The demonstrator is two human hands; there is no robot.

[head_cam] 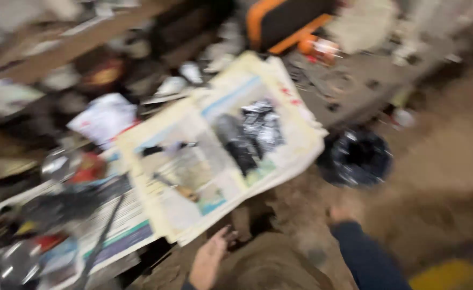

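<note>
Two hands of mine hang low over the brown dirt floor (441,161). My left hand (208,263) is open, fingers (227,235) loosely spread and empty, just below the cream printed newspaper sheet (215,156). My right hand (345,212) is blurred; I cannot tell its grip. A black crumpled plastic bag (356,157) lies near it.

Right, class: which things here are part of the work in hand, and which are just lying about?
In hand:
left hand, open, by the newspaper
dark parts on the newspaper
right hand, blurred

Lying about:
black bag
orange case
white papers
</note>
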